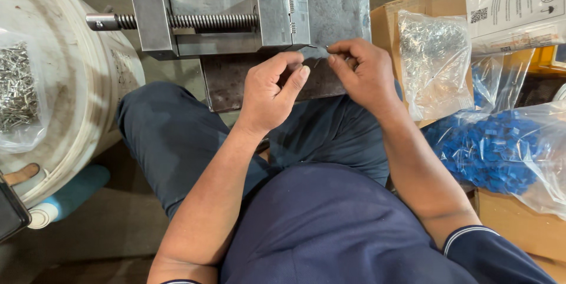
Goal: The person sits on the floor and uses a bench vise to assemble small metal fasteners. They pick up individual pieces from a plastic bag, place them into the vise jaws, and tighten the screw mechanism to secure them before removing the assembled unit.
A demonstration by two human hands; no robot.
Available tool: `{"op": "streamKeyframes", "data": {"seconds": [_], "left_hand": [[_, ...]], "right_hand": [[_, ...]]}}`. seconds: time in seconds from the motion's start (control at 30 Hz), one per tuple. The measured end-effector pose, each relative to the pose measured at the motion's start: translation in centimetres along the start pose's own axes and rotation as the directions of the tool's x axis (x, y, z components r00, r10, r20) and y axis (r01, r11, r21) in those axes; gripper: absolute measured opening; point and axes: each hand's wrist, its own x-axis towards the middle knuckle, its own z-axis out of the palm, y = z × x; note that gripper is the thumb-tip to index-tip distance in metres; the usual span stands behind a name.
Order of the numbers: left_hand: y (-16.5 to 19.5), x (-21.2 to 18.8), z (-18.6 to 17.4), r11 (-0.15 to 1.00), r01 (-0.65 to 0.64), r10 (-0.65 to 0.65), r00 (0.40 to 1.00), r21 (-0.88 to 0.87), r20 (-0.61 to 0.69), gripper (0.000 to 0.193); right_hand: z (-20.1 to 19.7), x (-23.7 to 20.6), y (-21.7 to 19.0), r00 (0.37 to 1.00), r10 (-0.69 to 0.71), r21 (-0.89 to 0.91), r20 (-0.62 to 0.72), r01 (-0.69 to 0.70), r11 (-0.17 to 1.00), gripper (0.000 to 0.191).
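Head cam looking straight down at a person seated w/ a steel vise [218,18] on a dark metal plate [330,1] across the knees; both hands up at the vise's jaw end. Right hand [365,74] has thumb + forefinger pinched on a small thin metal pin [318,47], tip right at the jaw corner, touching or nearly so, too tiny to call; left hand [274,89] is curled loosely just beside it, fingertips bent in toward the thumb, can't tell if anything's in that grip.

Looks to me like the feeding step, i.e. lining the little piece up at the jaws; prob what's needed next is a steady hand + fine aim since the part is so small, and the screw [194,21] end sits well off to the left, so one hand would have to leave to reach it.

Around: clear bag of silvery bits [433,60] on a cardboard box [395,15] to the right; bag of blue plastic pieces [495,148] below that; white bucket [76,101] w/ another bag of metal bits [17,89] on the left.
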Motion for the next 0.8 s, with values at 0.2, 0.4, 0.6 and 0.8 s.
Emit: {"op": "streamKeyframes", "data": {"seconds": [0.2, 0.4, 0.6, 0.8], "left_hand": [[-0.1, 0.0, 0.1, 0.998, 0.067, -0.067, 0.997, 0.018, 0.028, 0.018], [0.4, 0.2, 0.2, 0.987, -0.028, 0.022, 0.999, 0.156, 0.043, 0.023], [0.5, 0.4, 0.2, 0.969, -0.074, 0.046, 0.991, 0.234, 0.124, 0.018], [-0.1, 0.6, -0.1, 0.978, -0.053, 0.025, 0.991, 0.204, 0.134, 0.016]], "right_hand": [[1.3, -0.1, -0.1, 0.993, -0.115, -0.177, -0.041, 0.106, 0.978, 0.013], [2.1, -0.6, -1.2, 0.992, -0.068, -0.015, -0.109, 0.067, 0.998, 0.009], [2.4, -1.9, -2.1, 0.988, -0.051, 0.239, -0.146, 0.085, 0.967, 0.009], [2.0, -1.2, -2.3, 0.981, 0.157, 0.668, 0.117, -0.194, 0.719, 0.009]]}}
